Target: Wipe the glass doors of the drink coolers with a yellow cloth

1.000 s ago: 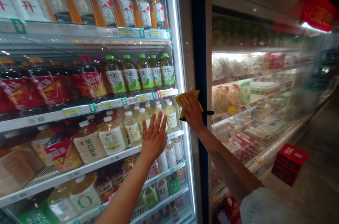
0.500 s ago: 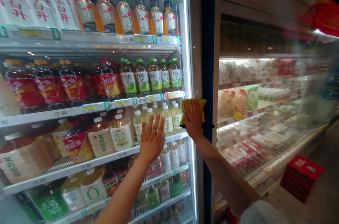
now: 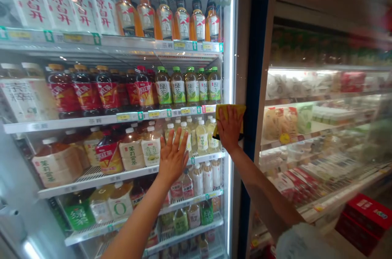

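The right hand [image 3: 229,128] partly hides the yellow cloth [image 3: 243,109].

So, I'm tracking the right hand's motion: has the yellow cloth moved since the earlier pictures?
Yes: leftward across the picture, judged against the upright light strip. The yellow cloth under the right hand now extends farther left of that strip.

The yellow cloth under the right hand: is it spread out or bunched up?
Spread out: the yellow cloth shows flat edges beyond the right hand. Whether it is folded double, I cannot tell.
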A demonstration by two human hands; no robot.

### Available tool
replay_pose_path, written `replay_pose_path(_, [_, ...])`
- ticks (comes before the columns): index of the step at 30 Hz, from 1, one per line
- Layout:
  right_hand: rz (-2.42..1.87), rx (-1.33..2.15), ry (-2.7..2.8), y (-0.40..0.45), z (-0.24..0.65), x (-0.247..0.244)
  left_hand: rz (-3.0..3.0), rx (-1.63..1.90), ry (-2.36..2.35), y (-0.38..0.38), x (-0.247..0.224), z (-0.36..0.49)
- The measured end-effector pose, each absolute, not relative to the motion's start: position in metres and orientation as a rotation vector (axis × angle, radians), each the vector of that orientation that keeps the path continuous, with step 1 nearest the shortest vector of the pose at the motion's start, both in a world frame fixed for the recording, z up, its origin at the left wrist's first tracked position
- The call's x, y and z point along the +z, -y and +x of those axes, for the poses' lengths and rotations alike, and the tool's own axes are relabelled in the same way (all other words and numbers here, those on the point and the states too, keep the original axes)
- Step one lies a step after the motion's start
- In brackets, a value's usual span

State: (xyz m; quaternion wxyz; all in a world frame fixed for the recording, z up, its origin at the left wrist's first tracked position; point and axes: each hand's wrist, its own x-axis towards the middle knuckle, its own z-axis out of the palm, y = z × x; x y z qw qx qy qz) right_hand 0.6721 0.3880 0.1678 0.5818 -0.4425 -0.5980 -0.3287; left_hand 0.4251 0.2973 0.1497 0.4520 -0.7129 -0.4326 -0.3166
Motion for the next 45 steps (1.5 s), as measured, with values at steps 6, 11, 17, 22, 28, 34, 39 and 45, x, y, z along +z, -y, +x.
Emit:
replay_pose_path(6, [-0.746, -0.976, 1.787, -0.363, 0.678, 0.121, -1.792, -0.791, 1.069, -0.296, 0.143, 0.424])
replay_pose_path(11, [-0.782, -1.004, 1.627, -0.38, 0.711, 0.127, -1.792, -0.76, 1.081, -0.289, 0.147, 0.411])
replay_pose_path(17, [-0.838, -0.857, 1.485, -0.374, 0.637, 0.158, -1.738, -0.776, 1.099, -0.29, 0.15, 0.41])
replay_pose_path(22, [-0.586, -1.031, 1.844, -0.353, 0.646, 0.12, -1.699, -0.747, 1.108, -0.286, 0.143, 0.404])
replay_pose_path(28, [-0.655, -0.998, 1.707, -0.368, 0.665, 0.153, -1.657, -0.726, 1.147, -0.274, 0.146, 0.377])
replay_pose_path(34, [-0.759, -0.806, 1.61, -0.35, 0.577, 0.166, -1.631, -0.743, 1.225, -0.267, 0.148, 0.369])
replay_pose_path(39, [-0.504, -0.989, 1.882, -0.343, 0.607, 0.128, -1.641, -0.713, 1.231, -0.256, 0.148, 0.359])
replay_pose_path(45, [-0.6, -0.901, 1.66, -0.358, 0.615, 0.162, -1.608, -0.715, 1.244, -0.246, 0.153, 0.33])
